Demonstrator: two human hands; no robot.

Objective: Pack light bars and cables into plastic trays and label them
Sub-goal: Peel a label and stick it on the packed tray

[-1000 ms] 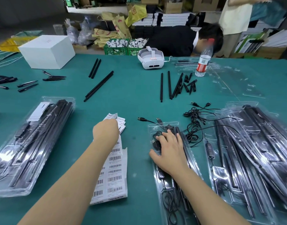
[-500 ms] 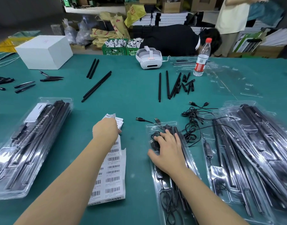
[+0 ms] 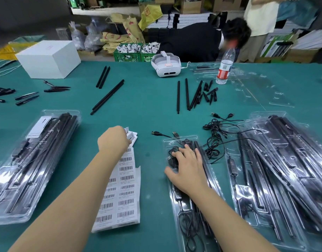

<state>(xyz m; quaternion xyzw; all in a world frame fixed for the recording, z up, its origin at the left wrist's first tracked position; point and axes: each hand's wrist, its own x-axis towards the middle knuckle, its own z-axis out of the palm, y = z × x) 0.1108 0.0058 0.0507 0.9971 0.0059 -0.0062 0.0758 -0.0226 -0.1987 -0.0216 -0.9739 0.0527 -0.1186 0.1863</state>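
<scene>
A clear plastic tray [image 3: 178, 211] with black light bars and a coiled cable lies in front of me on the green table. My right hand [image 3: 187, 165] lies flat on its upper part, fingers spread over the cable coil. To its left is a sheet of barcode labels [image 3: 123, 193]. My left hand [image 3: 113, 140] is curled at the sheet's top end and pinches a peeled white label [image 3: 130, 136]. Loose black cables [image 3: 215, 131] are tangled to the right of the tray.
A closed packed tray [image 3: 34, 164] lies at left, a pile of packed trays [image 3: 280, 171] at right. Loose black bars [image 3: 107, 97] and short pieces [image 3: 198, 94] lie mid-table. Farther back stand a white box [image 3: 49, 58], a headset [image 3: 165, 64] and a water bottle [image 3: 224, 68]. People work behind the table.
My left hand has lifted a label's end off the top of the sheet. My right hand has stayed on the tray. The view has shifted slightly.
</scene>
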